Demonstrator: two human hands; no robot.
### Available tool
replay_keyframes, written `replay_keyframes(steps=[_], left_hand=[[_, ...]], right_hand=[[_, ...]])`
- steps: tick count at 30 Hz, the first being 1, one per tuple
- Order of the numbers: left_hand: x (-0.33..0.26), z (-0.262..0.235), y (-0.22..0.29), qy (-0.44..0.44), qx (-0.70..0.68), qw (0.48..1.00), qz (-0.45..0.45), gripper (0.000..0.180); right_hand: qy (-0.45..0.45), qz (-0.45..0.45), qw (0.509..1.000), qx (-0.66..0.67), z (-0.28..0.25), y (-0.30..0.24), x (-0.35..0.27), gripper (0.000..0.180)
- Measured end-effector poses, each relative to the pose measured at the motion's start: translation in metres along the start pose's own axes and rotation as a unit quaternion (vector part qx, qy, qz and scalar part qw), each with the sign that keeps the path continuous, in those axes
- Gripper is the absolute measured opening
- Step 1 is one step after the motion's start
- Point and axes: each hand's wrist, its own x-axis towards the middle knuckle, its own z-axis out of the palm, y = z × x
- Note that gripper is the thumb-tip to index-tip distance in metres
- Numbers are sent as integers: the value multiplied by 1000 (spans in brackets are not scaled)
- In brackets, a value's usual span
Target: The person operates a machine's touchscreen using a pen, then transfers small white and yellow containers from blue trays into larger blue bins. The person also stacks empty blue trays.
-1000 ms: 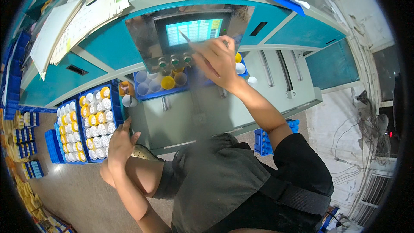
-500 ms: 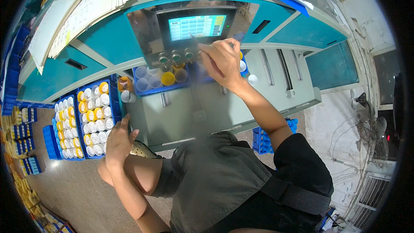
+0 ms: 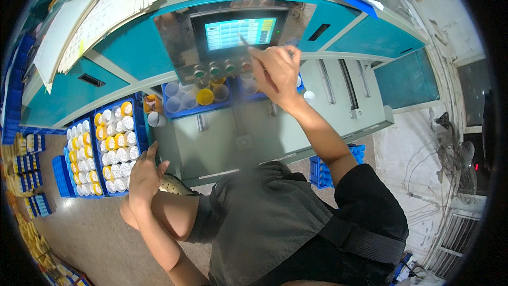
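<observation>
While the right hand (image 3: pixel 275 69) pinches a thin stylus (image 3: pixel 246 42) between its fingers, tip at the lit touch screen (image 3: pixel 239 32) of the teal machine (image 3: pixel 132 58), the entry appears under way, not finished. Left hand (image 3: pixel 144 176), fingers loosely spread, rests near the knee beside a blue tray of capped vials (image 3: pixel 114 145). Screen contents and the cups (image 3: pixel 203 96) below the panel are too small to read.

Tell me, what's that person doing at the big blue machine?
The person's right hand holds a thin stick whose tip is at the lit touchscreen on the machine's control panel. Their left hand rests beside a blue tray of white and yellow capped bottles. More cups sit in a tray under the screen.
</observation>
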Motion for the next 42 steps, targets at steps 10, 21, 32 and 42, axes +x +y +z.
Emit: replay_keyframes(steps=[10,21,32,42], left_hand=[[1,-3,4,-1,9,1000,4,57],[-1,-5,6,-7,4,1000,-12,56],[-3,-4,5,6,11,1000,9,57],[0,-5,5,5,10,1000,2,57]], right_hand=[[-13,-5,1000,-1,-5,1,-7,24],[-5,3,1000,11,1,0,-7,27],[-31,6,999,-9,-4,0,-14,21],[-13,-35,999,24,15,-18,28,21]])
